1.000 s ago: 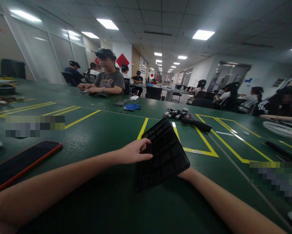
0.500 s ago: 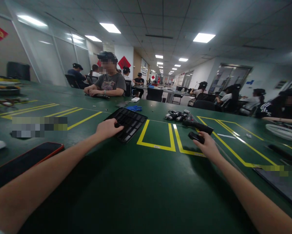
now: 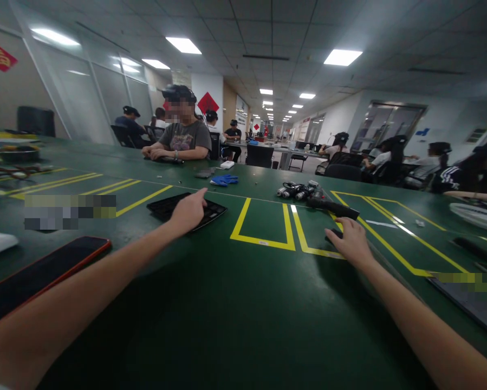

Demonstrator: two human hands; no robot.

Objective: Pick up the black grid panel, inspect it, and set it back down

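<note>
A black gridded tray [image 3: 174, 206] lies flat on the green table [image 3: 243, 303], left of a yellow-outlined box. My left hand [image 3: 189, 210] rests on its near right part, fingers stretched out over it. My right hand [image 3: 350, 240] lies over a small black object [image 3: 333, 234] on the table, fingers curled around it. Just beyond that hand lies a long black tool [image 3: 333, 206], with a cluster of small black-and-silver parts [image 3: 298, 190] behind it.
A red-edged phone [image 3: 40, 273] lies at the near left. Blue gloves [image 3: 223, 180] and a small white box [image 3: 227, 164] sit farther back. A person in a grey shirt [image 3: 182, 135] sits across the table; others sit at the right.
The tray has gone from upright in both hands to flat at the left. My left hand has opened over it. My right hand has come down onto the small black object.
</note>
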